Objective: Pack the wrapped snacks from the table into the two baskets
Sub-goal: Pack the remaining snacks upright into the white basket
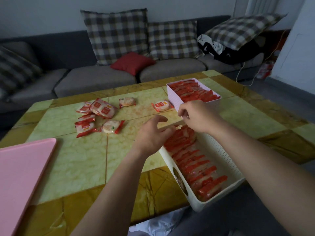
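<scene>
Cropped pink tray (22, 176); left hand (151, 133), right hand (196, 114) hide end of white basket (221, 150).

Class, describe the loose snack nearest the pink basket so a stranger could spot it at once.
Start at the yellow-green table, then find the pink basket on its far side. Beside that basket's left wall lies one wrapped snack, red label up. It lies alone, unlike the heap farther left.
</scene>
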A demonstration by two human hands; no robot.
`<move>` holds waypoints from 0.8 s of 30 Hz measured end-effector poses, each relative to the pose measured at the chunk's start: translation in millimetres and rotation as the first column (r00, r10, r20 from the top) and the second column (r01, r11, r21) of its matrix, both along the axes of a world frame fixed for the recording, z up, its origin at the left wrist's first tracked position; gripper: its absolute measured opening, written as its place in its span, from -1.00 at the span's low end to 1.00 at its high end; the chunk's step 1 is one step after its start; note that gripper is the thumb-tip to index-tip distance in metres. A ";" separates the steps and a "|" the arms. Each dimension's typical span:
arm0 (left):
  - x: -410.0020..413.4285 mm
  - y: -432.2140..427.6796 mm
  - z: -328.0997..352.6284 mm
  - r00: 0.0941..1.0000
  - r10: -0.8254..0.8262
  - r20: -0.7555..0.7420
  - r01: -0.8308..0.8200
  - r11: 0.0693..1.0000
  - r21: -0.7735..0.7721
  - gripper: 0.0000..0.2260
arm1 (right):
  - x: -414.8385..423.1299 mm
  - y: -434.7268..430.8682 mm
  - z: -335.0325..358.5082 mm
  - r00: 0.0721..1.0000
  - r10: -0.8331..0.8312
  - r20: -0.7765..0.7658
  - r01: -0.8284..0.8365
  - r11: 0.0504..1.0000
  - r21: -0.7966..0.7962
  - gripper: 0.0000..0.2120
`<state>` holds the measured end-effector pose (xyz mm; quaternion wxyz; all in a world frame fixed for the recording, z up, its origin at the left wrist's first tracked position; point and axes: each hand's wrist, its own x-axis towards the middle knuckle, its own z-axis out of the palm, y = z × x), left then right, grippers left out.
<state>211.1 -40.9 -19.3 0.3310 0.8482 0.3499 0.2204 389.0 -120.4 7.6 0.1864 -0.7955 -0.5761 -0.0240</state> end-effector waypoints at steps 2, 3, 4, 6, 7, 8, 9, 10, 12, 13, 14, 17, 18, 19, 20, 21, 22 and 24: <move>-7.1 14.8 4.8 0.995 0.096 0.027 -0.095 0.995 -0.023 -0.68 | -8.3 13.1 12.0 0.996 0.057 -0.065 -0.056 0.998 0.005 -0.83; -11.1 26.6 6.3 0.989 0.146 0.007 -0.146 0.989 -0.028 -0.70 | -13.6 24.7 16.1 0.992 0.086 -0.087 -0.088 0.996 -0.020 -0.84; -14.0 39.1 6.0 0.983 0.180 -0.041 -0.181 0.983 -0.021 -0.71 | -17.0 37.5 16.5 0.988 0.107 -0.108 -0.113 0.992 -0.055 -0.82; -18.3 65.1 4.5 0.966 0.205 -0.160 -0.208 0.978 -0.003 -0.68 | -18.3 67.9 13.7 0.984 0.112 -0.139 -0.128 0.985 -0.113 -0.75; -19.5 80.5 3.7 0.952 0.207 -0.225 -0.209 0.978 0.014 -0.65 | -16.6 87.9 11.5 0.983 0.108 -0.149 -0.128 0.982 -0.137 -0.73; -19.7 88.5 2.7 0.936 0.202 -0.289 -0.199 0.979 0.040 -0.60 | -14.2 100.0 8.7 0.985 0.098 -0.143 -0.122 0.978 -0.167 -0.70; -19.7 103.8 -0.2 0.915 0.207 -0.347 -0.194 0.978 0.071 -0.54 | -11.5 119.5 6.4 0.986 0.098 -0.131 -0.125 0.968 -0.216 -0.69; -19.3 117.2 -3.4 0.883 0.218 -0.415 -0.194 0.976 0.102 -0.50 | -6.8 138.1 2.2 0.989 0.105 -0.107 -0.131 0.952 -0.277 -0.68; -17.8 146.9 -15.9 0.812 0.231 -0.537 -0.188 0.973 0.134 -0.46 | -0.1 169.6 -5.7 0.992 0.123 -0.022 -0.121 0.898 -0.422 -0.69; -17.6 164.3 -24.3 0.769 0.226 -0.597 -0.172 0.974 0.146 -0.45 | 5.2 187.7 -10.7 0.990 0.138 0.016 -0.114 0.870 -0.480 -0.69; -18.2 175.6 -30.4 0.718 0.202 -0.666 -0.133 0.979 0.154 -0.45 | 10.4 199.3 -13.6 0.987 0.154 0.051 -0.104 0.846 -0.524 -0.71; -17.1 205.5 -41.8 0.603 0.106 -0.791 0.021 0.989 0.148 -0.43 | 27.3 235.8 -27.0 0.954 0.215 0.209 -0.033 0.769 -0.639 -0.77; -15.8 209.0 -40.7 0.593 0.078 -0.802 0.073 0.986 0.150 -0.39 | 31.2 242.7 -30.0 0.936 0.233 0.264 0.006 0.739 -0.673 -0.76; -14.7 211.5 -40.3 0.587 0.049 -0.808 0.120 0.982 0.146 -0.36 | 35.0 248.8 -34.2 0.917 0.261 0.302 0.031 0.708 -0.706 -0.75; -13.6 213.9 -38.6 0.579 0.027 -0.815 0.161 0.976 0.146 -0.33 | 38.8 256.3 -38.7 0.896 0.299 0.328 0.034 0.690 -0.723 -0.72; -12.6 214.2 -37.1 0.572 0.013 -0.820 0.194 0.969 0.151 -0.31 | 41.1 259.0 -40.1 0.893 0.304 0.333 0.039 0.683 -0.729 -0.69; -12.2 218.6 -36.9 0.556 0.008 -0.831 0.210 0.966 0.150 -0.32 | 43.4 264.0 -41.9 0.910 0.262 0.322 0.063 0.680 -0.730 -0.65; -13.4 222.5 -31.4 0.533 0.004 -0.846 0.196 0.972 0.128 -0.35 | 45.4 268.1 -41.8 0.935 0.124 0.332 0.157 0.693 -0.703 -0.49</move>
